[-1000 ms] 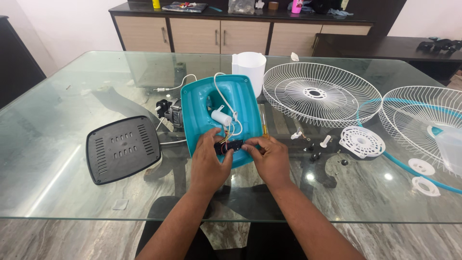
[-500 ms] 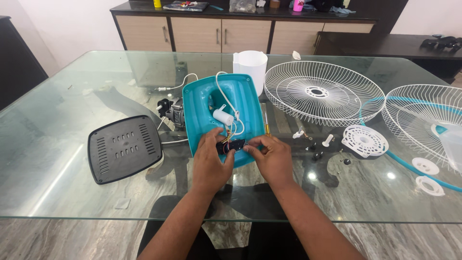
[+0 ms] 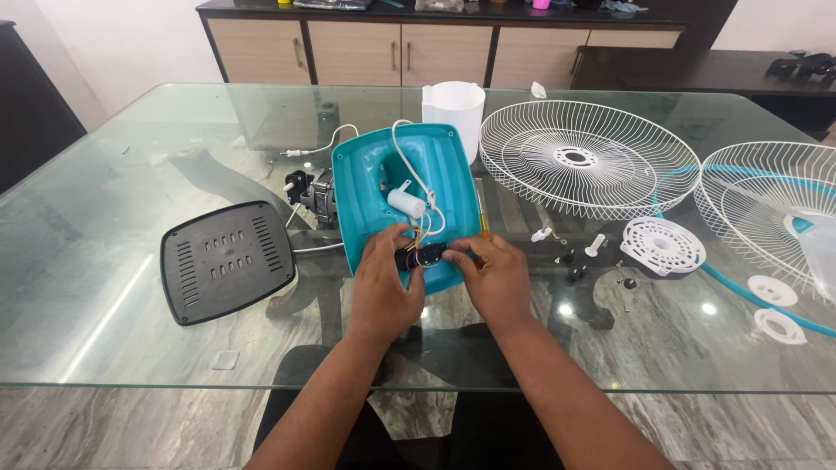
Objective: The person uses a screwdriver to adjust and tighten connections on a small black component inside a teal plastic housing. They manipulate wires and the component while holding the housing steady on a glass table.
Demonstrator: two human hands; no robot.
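A teal plastic fan housing (image 3: 374, 170) lies open side up on the glass table (image 3: 113, 287). White wires and a white cylindrical capacitor (image 3: 406, 203) sit inside it. Over its near end, my left hand (image 3: 386, 287) and my right hand (image 3: 489, 280) together pinch a small black switch block (image 3: 421, 256) with thin coloured wires running from it. A yellow-handled screwdriver (image 3: 481, 213) lies beside the housing, just beyond my right hand.
A dark grey vented cover (image 3: 225, 258) lies at the left. A motor (image 3: 315, 193) sits behind the housing. Two white wire fan guards (image 3: 588, 157) (image 3: 771, 204), a white ring plate (image 3: 664, 245), a white cup (image 3: 453, 104), screws and small white discs lie to the right.
Both hands stay on the black switch block with only slight finger shifts. The view has drifted a little; nothing on the table has moved.
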